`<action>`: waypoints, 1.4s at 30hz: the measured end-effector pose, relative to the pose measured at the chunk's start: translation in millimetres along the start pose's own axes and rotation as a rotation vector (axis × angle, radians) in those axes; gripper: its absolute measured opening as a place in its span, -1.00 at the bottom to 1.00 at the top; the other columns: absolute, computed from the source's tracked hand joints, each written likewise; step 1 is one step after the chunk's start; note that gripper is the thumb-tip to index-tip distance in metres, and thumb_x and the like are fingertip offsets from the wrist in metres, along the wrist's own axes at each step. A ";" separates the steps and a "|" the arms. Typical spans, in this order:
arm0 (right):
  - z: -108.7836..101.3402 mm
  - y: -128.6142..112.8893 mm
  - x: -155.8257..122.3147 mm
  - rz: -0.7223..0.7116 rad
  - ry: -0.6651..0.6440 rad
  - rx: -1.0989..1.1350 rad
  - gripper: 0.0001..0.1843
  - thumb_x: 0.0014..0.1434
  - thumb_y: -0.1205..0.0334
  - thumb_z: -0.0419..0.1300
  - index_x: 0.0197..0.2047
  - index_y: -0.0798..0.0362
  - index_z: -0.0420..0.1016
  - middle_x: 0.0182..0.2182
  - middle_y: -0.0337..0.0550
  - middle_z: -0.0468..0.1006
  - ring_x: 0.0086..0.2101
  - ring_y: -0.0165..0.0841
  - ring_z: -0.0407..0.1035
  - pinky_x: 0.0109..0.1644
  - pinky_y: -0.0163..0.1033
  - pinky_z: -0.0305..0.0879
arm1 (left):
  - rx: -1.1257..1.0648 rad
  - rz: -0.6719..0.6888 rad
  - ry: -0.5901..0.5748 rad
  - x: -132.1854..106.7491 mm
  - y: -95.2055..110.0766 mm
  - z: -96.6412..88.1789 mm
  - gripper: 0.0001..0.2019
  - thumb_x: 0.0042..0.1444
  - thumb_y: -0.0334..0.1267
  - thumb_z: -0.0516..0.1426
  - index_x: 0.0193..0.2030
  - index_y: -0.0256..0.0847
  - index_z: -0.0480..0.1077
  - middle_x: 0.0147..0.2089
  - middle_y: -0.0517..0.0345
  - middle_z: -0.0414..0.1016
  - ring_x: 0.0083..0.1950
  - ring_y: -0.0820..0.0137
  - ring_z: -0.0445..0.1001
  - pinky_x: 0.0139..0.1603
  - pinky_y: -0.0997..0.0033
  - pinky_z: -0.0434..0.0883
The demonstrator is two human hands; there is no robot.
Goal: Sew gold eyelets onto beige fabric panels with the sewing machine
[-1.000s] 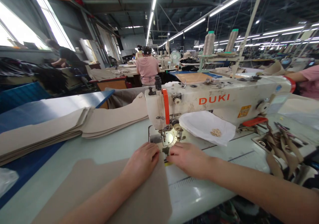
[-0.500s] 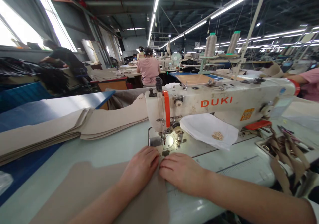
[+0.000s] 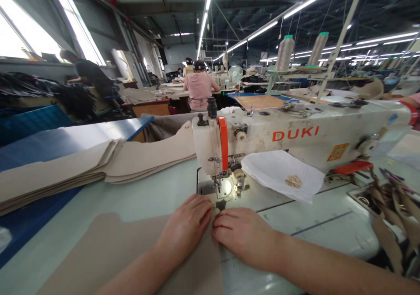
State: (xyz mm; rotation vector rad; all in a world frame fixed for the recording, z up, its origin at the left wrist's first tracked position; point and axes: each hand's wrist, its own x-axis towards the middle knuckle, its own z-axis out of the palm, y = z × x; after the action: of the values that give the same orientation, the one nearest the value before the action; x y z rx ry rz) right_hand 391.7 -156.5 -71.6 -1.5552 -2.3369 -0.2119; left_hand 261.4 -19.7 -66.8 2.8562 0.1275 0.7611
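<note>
On our pale table (image 3: 154, 194) stands the sewing machine (image 3: 259, 133); in front of it lies our beige panel (image 3: 114, 238). Our left hand (image 3: 187, 220) rests on the panel, our right hand (image 3: 244, 234) at its edge, fingers curled; we cannot tell whether either grips.

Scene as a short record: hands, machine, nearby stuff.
left hand: on the beige panel
right hand: at the panel's right edge
machine: white sewing machine, marked DUKI, needle area just beyond the hands
under machine arm: white sheet bearing small gold-coloured pieces
left side: stacked panels
beyond machine: two thread cones
</note>
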 end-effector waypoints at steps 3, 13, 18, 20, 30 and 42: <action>1.1 -0.2 -0.1 -0.004 0.007 0.007 -0.86 0.27 0.33 0.08 -0.23 0.14 0.46 -0.21 -0.11 0.51 -0.16 -0.32 0.32 0.05 -0.25 0.23 | 0.011 0.002 -0.005 0.3 -0.3 0.0 -0.76 0.25 -0.35 -0.05 -0.37 -0.19 0.37 -0.36 0.12 0.49 -0.30 0.36 0.42 -0.24 0.36 0.43; -4.7 -1.9 1.8 0.022 -0.036 -0.032 -0.90 0.25 0.32 0.13 -0.21 0.14 0.45 -0.22 -0.09 0.50 -0.15 -0.29 0.31 0.04 -0.21 0.24 | 0.017 -0.019 -0.042 2.0 3.5 -1.6 -0.75 0.24 -0.39 -0.06 -0.39 -0.19 0.36 -0.37 0.12 0.47 -0.31 0.35 0.40 -0.25 0.35 0.43; -11.5 -1.0 7.5 0.041 -0.059 -0.129 -0.89 0.25 0.33 0.11 -0.20 0.13 0.45 -0.24 -0.07 0.49 -0.17 -0.26 0.31 -0.03 -0.17 0.28 | -0.009 -0.033 -0.044 -1.0 2.9 -1.4 -0.78 0.25 -0.37 -0.03 -0.38 -0.20 0.36 -0.35 0.12 0.47 -0.28 0.35 0.40 -0.23 0.34 0.42; -10.8 -0.1 8.9 0.041 -0.044 -0.167 -0.89 0.25 0.33 0.11 -0.19 0.13 0.44 -0.24 -0.07 0.48 -0.19 -0.26 0.31 -0.05 -0.17 0.28 | -0.026 -0.040 -0.054 -2.2 2.9 -1.9 -0.81 0.24 -0.37 -0.01 -0.36 -0.20 0.37 -0.33 0.12 0.47 -0.27 0.34 0.40 -0.21 0.34 0.43; -3.5 2.0 11.5 0.076 -0.011 -0.191 -0.95 0.22 0.33 0.15 -0.26 0.12 0.43 -0.28 -0.11 0.46 -0.23 -0.28 0.32 -0.10 -0.20 0.28 | -0.072 -0.058 -0.029 -3.5 6.6 -6.0 -0.83 0.22 -0.42 0.00 -0.31 -0.20 0.39 -0.29 0.12 0.50 -0.23 0.35 0.43 -0.18 0.36 0.45; -15.0 27.0 13.5 0.127 -0.123 -0.162 -0.95 0.23 0.34 0.15 -0.23 0.11 0.42 -0.24 -0.12 0.49 -0.20 -0.28 0.34 -0.09 -0.21 0.25 | -0.055 -0.039 0.050 18.8 -5.7 10.3 -0.84 0.20 -0.40 0.03 -0.30 -0.20 0.43 -0.30 0.09 0.55 -0.23 0.33 0.48 -0.15 0.32 0.48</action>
State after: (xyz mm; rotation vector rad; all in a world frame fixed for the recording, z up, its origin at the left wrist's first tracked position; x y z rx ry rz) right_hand 414.6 -138.5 -54.3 -1.8361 -2.3523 -0.2887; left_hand 282.6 -13.2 -67.6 2.7757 0.1657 0.8152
